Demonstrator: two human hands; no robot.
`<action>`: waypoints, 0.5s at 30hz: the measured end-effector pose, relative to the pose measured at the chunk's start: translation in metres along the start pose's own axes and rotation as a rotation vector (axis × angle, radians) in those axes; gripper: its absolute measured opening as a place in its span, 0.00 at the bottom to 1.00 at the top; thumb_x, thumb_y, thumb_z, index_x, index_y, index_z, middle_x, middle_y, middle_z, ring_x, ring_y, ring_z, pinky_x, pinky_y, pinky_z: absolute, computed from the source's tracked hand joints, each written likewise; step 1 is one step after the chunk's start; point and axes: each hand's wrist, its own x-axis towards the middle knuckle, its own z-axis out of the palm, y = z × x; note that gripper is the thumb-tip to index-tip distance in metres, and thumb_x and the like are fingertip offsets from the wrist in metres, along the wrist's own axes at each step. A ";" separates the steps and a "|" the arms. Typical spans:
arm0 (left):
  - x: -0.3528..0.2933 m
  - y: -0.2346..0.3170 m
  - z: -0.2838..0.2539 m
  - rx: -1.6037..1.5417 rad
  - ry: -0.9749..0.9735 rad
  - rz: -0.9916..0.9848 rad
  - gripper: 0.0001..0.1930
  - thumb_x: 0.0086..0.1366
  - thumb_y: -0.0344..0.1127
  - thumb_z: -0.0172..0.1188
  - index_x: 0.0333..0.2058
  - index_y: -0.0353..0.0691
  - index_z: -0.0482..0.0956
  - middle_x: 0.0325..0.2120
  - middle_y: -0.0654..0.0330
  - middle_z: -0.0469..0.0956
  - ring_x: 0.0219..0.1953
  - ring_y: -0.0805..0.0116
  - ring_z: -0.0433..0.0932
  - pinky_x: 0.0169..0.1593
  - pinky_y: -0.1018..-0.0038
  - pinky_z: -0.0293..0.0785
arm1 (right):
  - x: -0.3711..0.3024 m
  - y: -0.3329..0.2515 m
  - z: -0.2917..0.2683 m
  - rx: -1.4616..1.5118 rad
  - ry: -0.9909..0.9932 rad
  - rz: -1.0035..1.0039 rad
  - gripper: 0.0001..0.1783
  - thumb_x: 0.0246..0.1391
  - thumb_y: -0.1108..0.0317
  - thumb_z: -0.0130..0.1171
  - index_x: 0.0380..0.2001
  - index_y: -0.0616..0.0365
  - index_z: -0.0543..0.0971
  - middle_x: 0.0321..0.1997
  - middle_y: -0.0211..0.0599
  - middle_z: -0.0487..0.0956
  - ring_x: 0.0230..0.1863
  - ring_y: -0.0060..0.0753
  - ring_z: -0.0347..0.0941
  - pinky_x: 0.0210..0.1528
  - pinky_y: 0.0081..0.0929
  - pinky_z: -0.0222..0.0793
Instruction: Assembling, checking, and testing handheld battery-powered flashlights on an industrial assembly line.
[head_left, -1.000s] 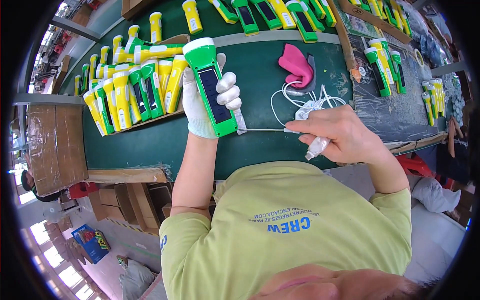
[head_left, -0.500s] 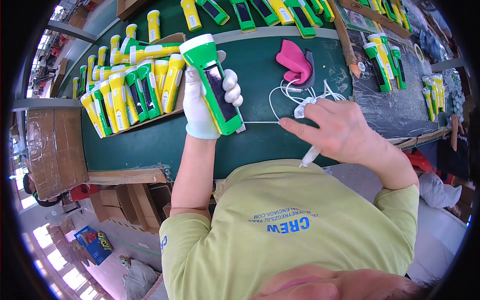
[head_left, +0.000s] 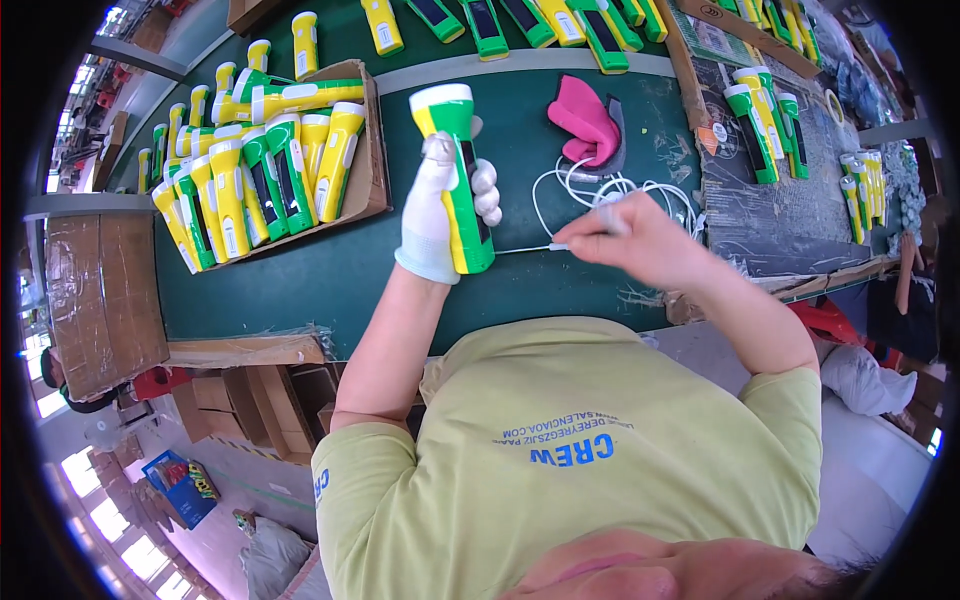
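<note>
The gloved left hand (head_left: 440, 215) grips a glossy green-and-yellow plastic flashlight (head_left: 458, 175) upright over the counter (head_left: 330, 280); just right, the bare right hand (head_left: 640, 240) pinches a thin white cable (head_left: 520, 249).

The left hand (head_left: 440, 215), in a white glove, grips a green and yellow flashlight (head_left: 458, 175) upright above the green surface (head_left: 330, 280). The bare right hand (head_left: 630, 240) pinches the plug end of a white cable (head_left: 520, 249) just beside the flashlight's lower end; whether the plug touches it is hard to tell. More white cable lies coiled behind, near a pink cloth (head_left: 585, 120). A cardboard tray (head_left: 372, 150) of similar flashlights sits to the left.
</note>
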 end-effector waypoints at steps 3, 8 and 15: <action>-0.005 -0.003 0.010 0.216 0.003 0.077 0.30 0.67 0.59 0.49 0.58 0.43 0.62 0.23 0.65 0.65 0.20 0.78 0.63 0.24 0.78 0.64 | 0.014 0.010 -0.020 0.513 -0.211 0.488 0.12 0.53 0.71 0.61 0.40 0.65 0.83 0.20 0.27 0.73 0.22 0.13 0.64 0.22 0.14 0.55; 0.000 0.010 0.006 0.318 0.075 0.312 0.32 0.66 0.63 0.48 0.56 0.42 0.62 0.22 0.65 0.65 0.20 0.76 0.64 0.25 0.79 0.64 | 0.025 0.004 -0.032 0.062 0.050 -0.006 0.15 0.56 0.67 0.60 0.43 0.64 0.81 0.28 0.27 0.78 0.26 0.12 0.66 0.28 0.15 0.61; -0.002 0.017 0.005 -0.092 0.039 0.245 0.29 0.67 0.65 0.44 0.48 0.42 0.68 0.30 0.60 0.73 0.29 0.69 0.74 0.35 0.70 0.73 | 0.032 -0.023 0.009 -1.043 0.566 -0.482 0.21 0.57 0.57 0.58 0.50 0.54 0.75 0.52 0.48 0.73 0.45 0.47 0.77 0.38 0.38 0.76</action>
